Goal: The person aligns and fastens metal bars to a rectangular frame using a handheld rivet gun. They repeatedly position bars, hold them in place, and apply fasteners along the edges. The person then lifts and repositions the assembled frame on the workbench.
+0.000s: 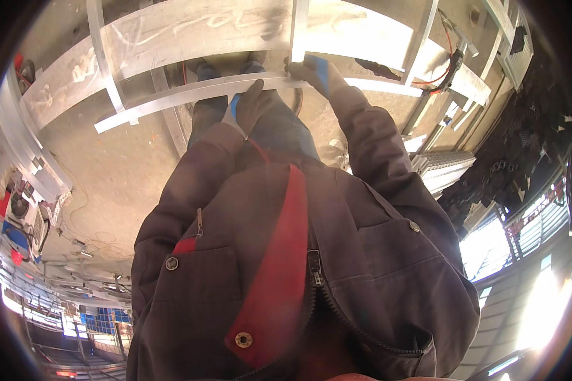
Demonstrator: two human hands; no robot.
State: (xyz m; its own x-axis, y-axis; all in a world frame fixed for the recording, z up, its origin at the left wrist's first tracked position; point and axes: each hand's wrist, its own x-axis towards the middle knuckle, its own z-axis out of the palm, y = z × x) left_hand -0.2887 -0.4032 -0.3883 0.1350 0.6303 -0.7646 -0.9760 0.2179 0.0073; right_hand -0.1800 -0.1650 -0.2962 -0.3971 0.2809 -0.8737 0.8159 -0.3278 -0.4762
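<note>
Both my hands wear dark gloves with blue bands at the wrists. A long silvery metal bar (171, 100) crosses in front of my legs, part of a frame with crosspieces. My left hand (250, 103) lies against its near edge, fingers stretched out together and pointing away from me. Farther right, my right hand (306, 71) is closed at the joint where a metal crosspiece (298, 32) meets the long bar. Its fingertips curl by the crosspiece's near end, and part of the grip is hidden.
A wide pale beam (146, 41) runs behind the bar. Another crosspiece (105, 57) stands at the left. A black tool with a red hose (452, 66) rests at the right, near stacked metal profiles (448, 166). Cables and equipment (35, 213) lie on the left.
</note>
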